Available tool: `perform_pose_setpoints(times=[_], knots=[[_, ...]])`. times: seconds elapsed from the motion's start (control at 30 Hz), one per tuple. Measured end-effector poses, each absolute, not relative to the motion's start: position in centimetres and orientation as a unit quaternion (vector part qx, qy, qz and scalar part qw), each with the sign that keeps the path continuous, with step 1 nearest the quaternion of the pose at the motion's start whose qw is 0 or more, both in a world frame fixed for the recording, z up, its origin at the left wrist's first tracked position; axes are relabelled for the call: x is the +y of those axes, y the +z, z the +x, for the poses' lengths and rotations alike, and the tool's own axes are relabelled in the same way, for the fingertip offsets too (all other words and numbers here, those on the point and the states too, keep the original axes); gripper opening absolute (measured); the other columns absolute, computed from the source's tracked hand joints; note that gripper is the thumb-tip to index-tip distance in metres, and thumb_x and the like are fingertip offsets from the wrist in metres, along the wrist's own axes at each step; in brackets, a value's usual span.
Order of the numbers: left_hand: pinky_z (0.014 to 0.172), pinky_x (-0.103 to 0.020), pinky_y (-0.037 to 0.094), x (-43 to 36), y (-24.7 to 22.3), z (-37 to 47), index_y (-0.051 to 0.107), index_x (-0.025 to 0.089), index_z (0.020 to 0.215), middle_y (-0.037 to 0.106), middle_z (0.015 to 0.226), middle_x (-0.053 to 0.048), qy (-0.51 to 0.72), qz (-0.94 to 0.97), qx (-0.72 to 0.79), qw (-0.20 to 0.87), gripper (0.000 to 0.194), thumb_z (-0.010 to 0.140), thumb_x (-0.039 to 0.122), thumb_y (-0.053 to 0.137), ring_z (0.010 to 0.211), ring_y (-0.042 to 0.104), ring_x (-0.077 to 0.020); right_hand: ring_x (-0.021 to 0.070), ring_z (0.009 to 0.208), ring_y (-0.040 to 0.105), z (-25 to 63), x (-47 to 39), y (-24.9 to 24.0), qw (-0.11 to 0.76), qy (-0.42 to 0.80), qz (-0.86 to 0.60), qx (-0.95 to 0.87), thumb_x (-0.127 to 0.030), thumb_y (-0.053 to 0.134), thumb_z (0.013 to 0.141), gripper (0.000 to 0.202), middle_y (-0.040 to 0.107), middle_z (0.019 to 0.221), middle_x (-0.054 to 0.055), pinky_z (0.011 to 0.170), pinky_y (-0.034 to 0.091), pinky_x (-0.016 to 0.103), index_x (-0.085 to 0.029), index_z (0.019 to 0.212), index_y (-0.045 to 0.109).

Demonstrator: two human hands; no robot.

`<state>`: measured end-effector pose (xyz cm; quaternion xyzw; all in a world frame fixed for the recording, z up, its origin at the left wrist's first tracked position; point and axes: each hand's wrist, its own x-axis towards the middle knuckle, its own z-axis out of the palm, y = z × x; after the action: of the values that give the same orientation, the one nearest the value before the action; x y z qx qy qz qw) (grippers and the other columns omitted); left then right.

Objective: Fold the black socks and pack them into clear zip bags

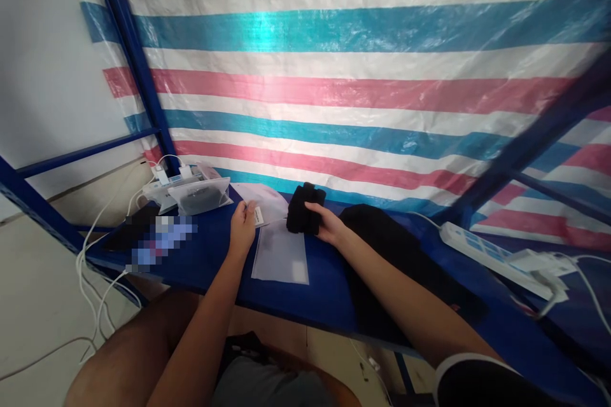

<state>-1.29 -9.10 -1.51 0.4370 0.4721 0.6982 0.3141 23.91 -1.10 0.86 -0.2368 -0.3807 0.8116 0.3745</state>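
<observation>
Left hand is pinching a see-through bag by its edge, right hand has a black cloth bundle gripped just beside it, towards the tabletop's back edge. Frosted sleeve lies near the front edge, black fabric off right.

The left hand partly covers the bag; its label is too small to read; pixelation masks an item.

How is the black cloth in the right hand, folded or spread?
Folded: the black cloth forms a compact, thick bundle, gripped at its side by the right hand.
</observation>
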Motion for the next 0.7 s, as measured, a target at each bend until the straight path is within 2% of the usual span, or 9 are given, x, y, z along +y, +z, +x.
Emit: perform_pose_setpoints(times=[0.13,0.2,0.27,0.33,0.4,0.47,0.53,0.6,0.7], knots=[[0.052,-0.028,0.06,-9.6,-0.8,-0.5,0.056,0.02,0.138,0.075,0.093,-0.004,0.699,0.404,0.45,0.383,0.061,0.094,0.059,0.073,0.062,0.07,-0.0166,0.0286,0.123,0.075,23.5,-1.4,0.5,0.371,0.805,-0.252,-0.389,-0.024,0.077,0.093,0.038,0.078,0.13,0.015,0.118,0.055,0.047,-0.014,0.129,0.069],[0.051,-0.03,0.061,-9.7,-0.8,-0.4,0.034,0.023,0.16,0.077,0.099,-0.006,0.688,0.388,0.454,0.412,0.091,0.089,0.055,0.081,0.058,0.07,-0.0167,0.0287,0.123,0.075,23.5,-1.2,0.4,0.384,0.798,-0.256,-0.389,-0.024,0.077,0.093,0.037,0.079,0.128,0.014,0.118,0.055,0.048,-0.014,0.128,0.069],[0.056,-0.032,0.065,-9.6,-1.0,-0.5,0.01,0.028,0.17,0.077,0.114,-0.011,0.682,0.387,0.463,0.414,0.114,0.086,0.05,0.086,0.062,0.073,-0.0169,0.0288,0.122,0.075,23.4,-1.1,0.4,0.4,0.791,-0.258,-0.385,-0.024,0.078,0.093,0.037,0.08,0.126,0.013,0.118,0.056,0.048,-0.015,0.127,0.07],[0.067,-0.034,0.068,-9.5,-1.4,-0.7,0.003,0.033,0.171,0.069,0.137,-0.016,0.687,0.411,0.478,0.361,0.117,0.088,0.046,0.085,0.076,0.077,-0.018,0.0287,0.122,0.075,23.3,-1.0,0.5,0.418,0.785,-0.261,-0.376,-0.025,0.078,0.093,0.036,0.08,0.125,0.014,0.118,0.056,0.046,-0.014,0.126,0.07],[0.083,-0.038,0.068,-9.4,-1.7,-0.9,0.017,0.033,0.171,0.053,0.158,-0.019,0.682,0.463,0.51,0.245,0.101,0.093,0.044,0.079,0.1,0.077,-0.0229,0.0286,0.122,0.075,23.2,-1.1,0.6,0.437,0.777,-0.262,-0.369,-0.026,0.08,0.092,0.037,0.079,0.125,0.015,0.117,0.057,0.043,-0.012,0.125,0.07],[0.104,-0.049,0.06,-9.6,-1.9,-1.0,0.046,0.03,0.16,0.041,0.168,-0.018,0.63,0.541,0.55,0.091,0.071,0.096,0.041,0.075,0.131,0.066,-0.0328,0.0289,0.12,0.076,23.0,-1.2,0.6,0.456,0.762,-0.269,-0.372,-0.027,0.082,0.09,0.038,0.08,0.123,0.015,0.115,0.059,0.043,-0.013,0.124,0.07],[0.12,-0.061,0.045,-9.9,-1.8,-0.7,0.067,0.029,0.14,0.046,0.166,-0.013,0.547,0.617,0.565,-0.041,0.045,0.097,0.039,0.075,0.152,0.046,-0.0401,0.0295,0.117,0.077,22.7,-1.4,0.7,0.47,0.747,-0.274,-0.383,-0.027,0.083,0.089,0.038,0.081,0.12,0.014,0.112,0.061,0.044,-0.014,0.123,0.071],[0.127,-0.066,0.033,-10.3,-1.4,-0.2,0.072,0.03,0.132,0.056,0.159,-0.009,0.473,0.68,0.549,-0.115,0.036,0.097,0.035,0.074,0.158,0.036,-0.0403,0.03,0.116,0.077,22.5,-1.7,0.8,0.466,0.743,-0.269,-0.397,-0.028,0.083,0.089,0.038,0.081,0.118,0.013,0.111,0.062,0.047,-0.016,0.123,0.071],[0.127,-0.059,0.036,-10.6,-0.9,0.7,0.066,0.028,0.142,0.064,0.152,-0.01,0.4,0.753,0.501,-0.151,0.041,0.102,0.022,0.063,0.155,0.044,-0.0336,0.0311,0.117,0.076,22.1,-2.5,1.0,0.44,0.758,-0.243,-0.415,-0.032,0.082,0.09,0.039,0.081,0.118,0.013,0.111,0.06,0.05,-0.016,0.124,0.071]])
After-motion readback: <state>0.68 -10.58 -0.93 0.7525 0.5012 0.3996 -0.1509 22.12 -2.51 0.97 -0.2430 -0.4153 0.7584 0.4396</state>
